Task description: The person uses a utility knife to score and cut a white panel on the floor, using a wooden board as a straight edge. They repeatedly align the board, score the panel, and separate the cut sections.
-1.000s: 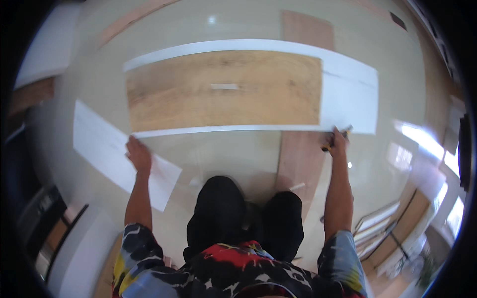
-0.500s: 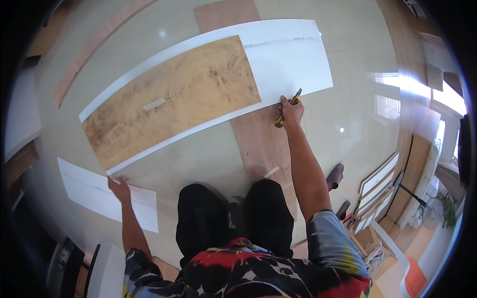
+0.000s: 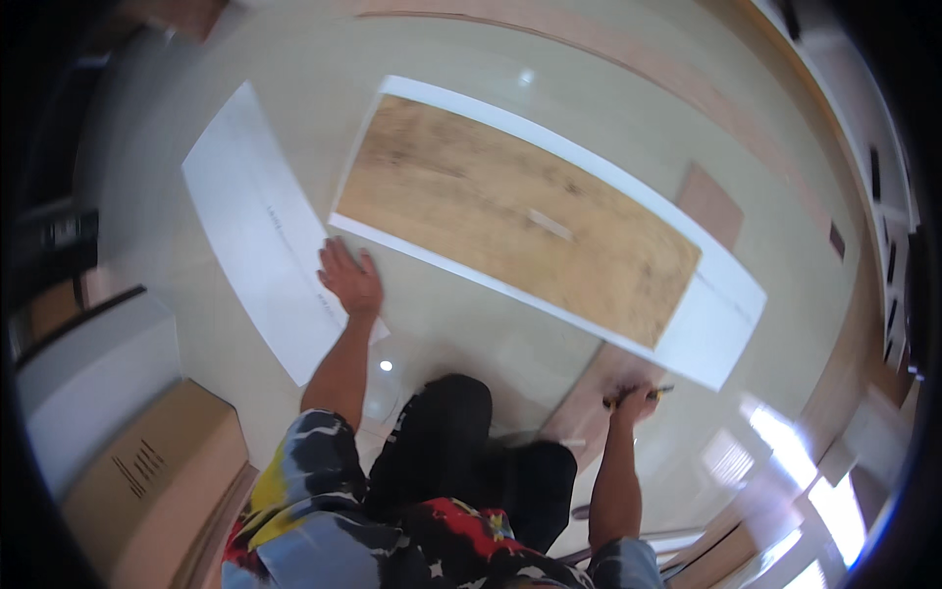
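My left hand (image 3: 350,278) is spread open at the right edge of a separate white sheet (image 3: 245,226) on the left, just below the near left corner of a long white sheet (image 3: 711,334). A mottled tan board (image 3: 471,196) with a small pale strip (image 3: 549,224) on it lies on that long sheet. My right hand (image 3: 638,401) is closed on a black-and-yellow utility knife (image 3: 618,398) over a pinkish wooden plank (image 3: 569,417), just below the long sheet's near edge. The plank runs under the long sheet.
Glossy tile floor (image 3: 471,54) surrounds the sheets. A long thin plank (image 3: 608,59) lies beyond them. A cardboard box (image 3: 147,481) and a pale piece of furniture (image 3: 88,383) stand at lower left. Wooden furniture (image 3: 863,324) runs along the right side.
The view has swung round. My left hand has moved up beside the white sheets with fingers spread. My right hand with the knife has dropped back from the long sheet's edge onto the plank.
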{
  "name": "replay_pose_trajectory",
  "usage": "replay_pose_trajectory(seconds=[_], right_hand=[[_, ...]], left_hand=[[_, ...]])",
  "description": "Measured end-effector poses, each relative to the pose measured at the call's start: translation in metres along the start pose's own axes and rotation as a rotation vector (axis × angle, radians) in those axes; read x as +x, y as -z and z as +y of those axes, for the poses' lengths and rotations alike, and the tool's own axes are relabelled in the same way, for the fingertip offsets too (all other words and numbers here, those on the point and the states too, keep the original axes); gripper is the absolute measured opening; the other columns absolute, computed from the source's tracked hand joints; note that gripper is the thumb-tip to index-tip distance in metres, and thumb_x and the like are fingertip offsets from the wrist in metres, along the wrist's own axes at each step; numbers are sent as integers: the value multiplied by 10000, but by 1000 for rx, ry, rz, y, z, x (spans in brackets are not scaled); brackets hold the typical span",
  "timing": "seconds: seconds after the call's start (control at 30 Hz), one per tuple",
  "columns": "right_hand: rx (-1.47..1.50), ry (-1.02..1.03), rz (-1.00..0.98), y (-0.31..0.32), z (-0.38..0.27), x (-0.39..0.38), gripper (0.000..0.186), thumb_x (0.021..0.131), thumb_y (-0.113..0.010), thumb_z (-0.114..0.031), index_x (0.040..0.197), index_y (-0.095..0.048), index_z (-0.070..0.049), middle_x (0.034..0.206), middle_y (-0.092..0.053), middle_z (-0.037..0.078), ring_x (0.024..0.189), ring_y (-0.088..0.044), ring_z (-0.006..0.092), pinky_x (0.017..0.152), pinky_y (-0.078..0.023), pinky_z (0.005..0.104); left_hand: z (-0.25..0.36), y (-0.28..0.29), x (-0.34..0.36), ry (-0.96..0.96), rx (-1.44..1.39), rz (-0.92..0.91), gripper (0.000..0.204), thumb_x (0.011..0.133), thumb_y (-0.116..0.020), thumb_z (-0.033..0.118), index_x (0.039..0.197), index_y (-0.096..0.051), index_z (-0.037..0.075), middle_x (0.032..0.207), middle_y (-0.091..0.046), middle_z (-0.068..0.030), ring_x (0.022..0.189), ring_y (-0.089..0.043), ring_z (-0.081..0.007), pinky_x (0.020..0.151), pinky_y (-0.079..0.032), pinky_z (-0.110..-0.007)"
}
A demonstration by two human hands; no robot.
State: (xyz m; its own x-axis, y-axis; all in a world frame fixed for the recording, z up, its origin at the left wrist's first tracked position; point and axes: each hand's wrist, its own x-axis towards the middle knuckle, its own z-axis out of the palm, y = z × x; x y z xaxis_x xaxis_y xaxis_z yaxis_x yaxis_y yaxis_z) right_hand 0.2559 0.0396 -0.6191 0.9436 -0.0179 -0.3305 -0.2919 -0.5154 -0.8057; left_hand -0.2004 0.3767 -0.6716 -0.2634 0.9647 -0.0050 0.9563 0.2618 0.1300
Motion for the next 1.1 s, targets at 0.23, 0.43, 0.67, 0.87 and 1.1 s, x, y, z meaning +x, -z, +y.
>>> replay_pose_trajectory(seconds=[0.23,0.43,0.67,0.87,1.1], right_hand=[[-342,-94,-338,-17,-19,-100,215,978,-578,-244,961,-480,-53,701,-507,46,498,-532,147,417,-502,317],[-487,-85,-603,-13,-43,-156,218,977,-592,-233,1037,-524,-34,775,-558,64,593,-589,142,489,-545,303],[-171,-315,-618,35,-51,-205,302,1014,-538,-350,1000,-495,-52,698,-545,70,518,-580,174,462,-516,320],[-137,-222,-558,55,-8,-149,296,1020,-505,-332,988,-465,-41,681,-542,59,516,-571,165,460,-492,328],[17,-178,-490,19,-46,-74,311,999,-503,-308,1068,-507,-4,743,-592,67,585,-609,141,497,-502,329]], left_hand=[[-3,24,-5,19,-92,-72,615,974,-490,364,1490,-368,53,1571,-299,-186,1479,-212,-383,1163,-137,-621],[-11,16,-4,16,-74,-49,601,987,-468,399,1494,-382,87,1593,-280,-148,1499,-175,-353,1173,-123,-614],[-19,-4,7,-56,22,-1,602,997,-480,397,1493,-385,70,1590,-292,-161,1486,-220,-344,1145,-214,-618],[13,53,-30,-306,-401,-7,433,909,-611,141,1298,-557,-40,1272,-601,-235,1201,-551,-397,1054,-411,-484],[233,48,-171,-937,-566,-274,422,878,-673,148,1275,-571,51,1282,-595,-156,1232,-520,-346,1094,-315,-515]])
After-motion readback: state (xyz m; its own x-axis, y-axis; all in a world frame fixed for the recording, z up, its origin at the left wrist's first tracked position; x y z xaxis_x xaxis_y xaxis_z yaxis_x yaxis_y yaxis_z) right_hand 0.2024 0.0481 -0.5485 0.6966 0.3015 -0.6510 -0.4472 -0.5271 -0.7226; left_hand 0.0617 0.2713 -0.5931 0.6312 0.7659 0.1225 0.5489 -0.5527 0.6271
